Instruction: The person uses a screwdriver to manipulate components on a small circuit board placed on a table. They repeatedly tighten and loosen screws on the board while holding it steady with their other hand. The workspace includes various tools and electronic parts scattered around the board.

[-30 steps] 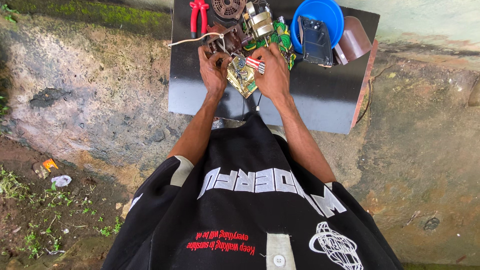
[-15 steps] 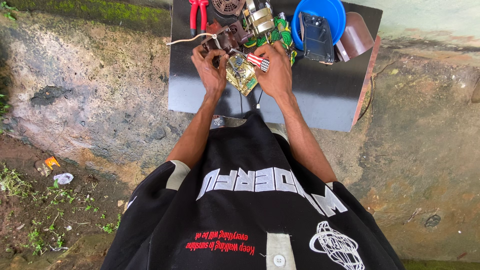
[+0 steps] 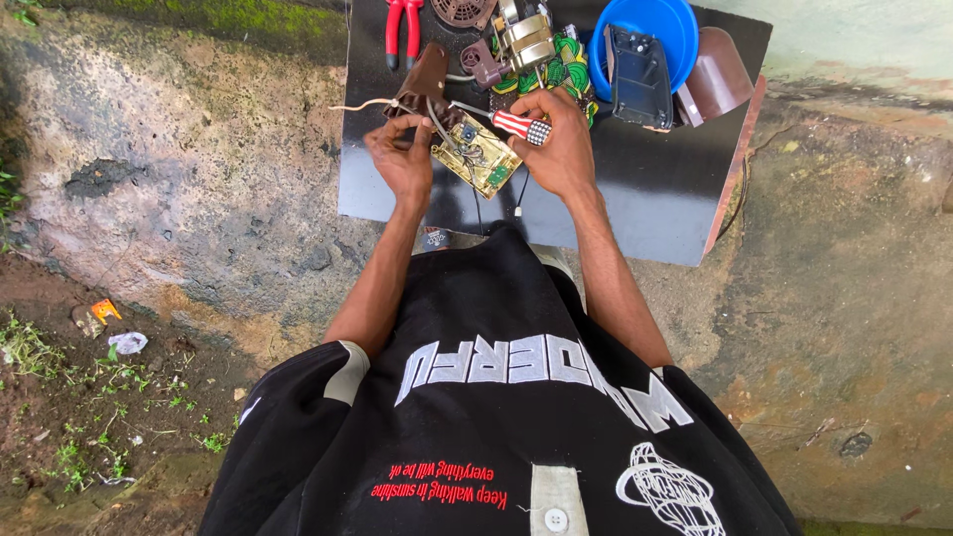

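Observation:
My left hand holds a small yellowish circuit board by its left edge, with wires running up to a brown casing part. My right hand grips a screwdriver with a red, white and blue patterned handle; its metal tip points left over the board. Both hands hover above a black board used as a work surface.
On the black board lie red-handled pliers, a round grille, a metal transformer block, a blue bowl with a black casing and a brown cover. Rough concrete and soil with litter surround it.
The circuit board and both hands have drawn slightly toward me and lower on the black board; the screwdriver now lies across the top of the circuit board.

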